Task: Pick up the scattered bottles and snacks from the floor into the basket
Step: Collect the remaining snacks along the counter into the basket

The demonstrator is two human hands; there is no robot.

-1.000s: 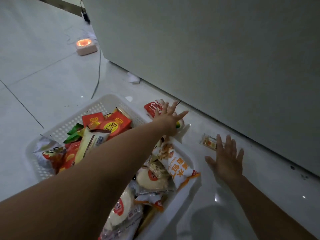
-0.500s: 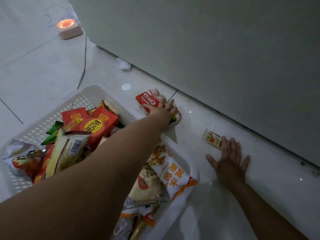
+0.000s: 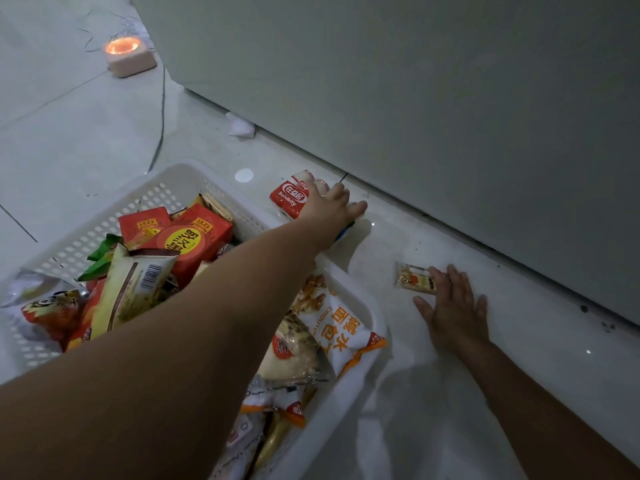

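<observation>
The left hand point(image 3: 329, 211) is lying over a red and white snack packet point(image 3: 289, 199) on the floor point(image 3: 433, 393), just past the far rim of the white basket point(image 3: 162, 188); fingers are draped on it, but whether they are gripping I cannot tell. The right hand point(image 3: 453, 308) is pressing flat on the floor, fingers spread, its fingertips touching a small wrapped snack point(image 3: 414, 278). The basket, between the two arms, is holding many packets, including red cartons point(image 3: 194, 237).
</observation>
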